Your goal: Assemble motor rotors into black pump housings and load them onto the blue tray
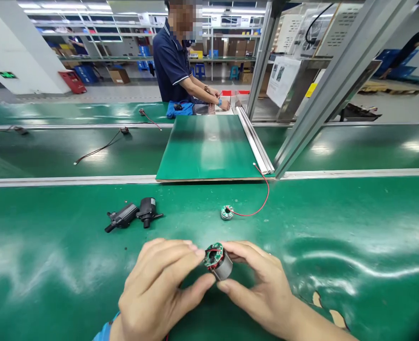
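Note:
A small motor stator point(223, 267) with a grey metal body and a round green circuit board on its end is held over the green table. My right hand point(262, 279) pinches it from the right between thumb and fingers. From the other side, my left hand point(163, 279) closes on its board end, fingertips at the upper rim and thumb at the lower edge. The board faces up and to the left, with a red wire across it. Beyond my hands lies a similar stator point(227, 215), its red wire point(262, 203) curling to a white plug.
Two black pumps point(124, 215) lie on the green table point(70, 265) at left. Behind stand a green board point(202, 147), white tubes point(254, 142) and a slanting metal post point(312, 90). Wired parts point(124, 130) rest on the far belt. A co-worker point(174, 61) works opposite.

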Motion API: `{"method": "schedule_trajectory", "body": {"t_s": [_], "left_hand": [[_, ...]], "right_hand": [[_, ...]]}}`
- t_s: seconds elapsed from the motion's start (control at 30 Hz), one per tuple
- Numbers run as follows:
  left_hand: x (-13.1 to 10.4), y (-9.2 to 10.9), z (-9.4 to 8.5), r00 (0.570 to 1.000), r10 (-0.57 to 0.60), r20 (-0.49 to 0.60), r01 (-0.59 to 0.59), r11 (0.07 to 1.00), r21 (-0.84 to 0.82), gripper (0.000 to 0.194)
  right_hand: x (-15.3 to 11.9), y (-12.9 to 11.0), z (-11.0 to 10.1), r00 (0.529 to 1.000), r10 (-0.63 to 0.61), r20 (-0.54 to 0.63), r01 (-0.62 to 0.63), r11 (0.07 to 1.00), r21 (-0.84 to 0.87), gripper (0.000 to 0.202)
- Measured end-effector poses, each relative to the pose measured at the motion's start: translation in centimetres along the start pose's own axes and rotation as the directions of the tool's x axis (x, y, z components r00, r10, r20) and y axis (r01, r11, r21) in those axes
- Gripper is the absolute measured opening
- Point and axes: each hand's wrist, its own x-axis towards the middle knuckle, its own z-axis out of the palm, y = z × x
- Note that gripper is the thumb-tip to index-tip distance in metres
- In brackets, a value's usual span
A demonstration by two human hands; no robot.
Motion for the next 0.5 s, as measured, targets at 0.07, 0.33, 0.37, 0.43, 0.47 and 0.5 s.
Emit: {"method": "schedule_trajectory", "body": {"t_s": [0.07,0.33,0.37,0.43,0.47,0.5], "left_hand": [[-0.07,0.32,-0.32,0.999,0.041,0.027,-0.042,0.999,0.02,0.026],[0.22,0.36,-0.63,0.992,0.075,0.1,-0.078,0.997,0.021,0.025],[0.25,0.3,-0.66,0.991,0.079,0.107,-0.082,0.996,0.024,0.024],[0.35,0.22,-0.72,0.988,0.087,0.125,-0.091,0.995,0.027,0.022],[0.41,0.19,-0.75,0.987,0.09,0.132,-0.094,0.995,0.03,0.021],[0.48,0.17,-0.76,0.987,0.093,0.135,-0.098,0.995,0.032,0.021]], "right_hand": [[-0.1,-0.05,-0.04,1.0,-0.018,-0.024,0.017,0.998,-0.057,0.052],[-0.12,-0.04,-0.18,0.996,-0.066,-0.061,0.055,0.986,-0.158,0.054],[-0.1,-0.03,-0.17,0.995,-0.074,-0.064,0.062,0.984,-0.168,0.053],[-0.06,0.03,-0.13,0.994,-0.087,-0.068,0.073,0.981,-0.181,0.054],[-0.05,0.07,-0.11,0.993,-0.094,-0.071,0.08,0.979,-0.189,0.054],[-0.03,0.12,-0.08,0.992,-0.103,-0.072,0.087,0.977,-0.195,0.054]]}}
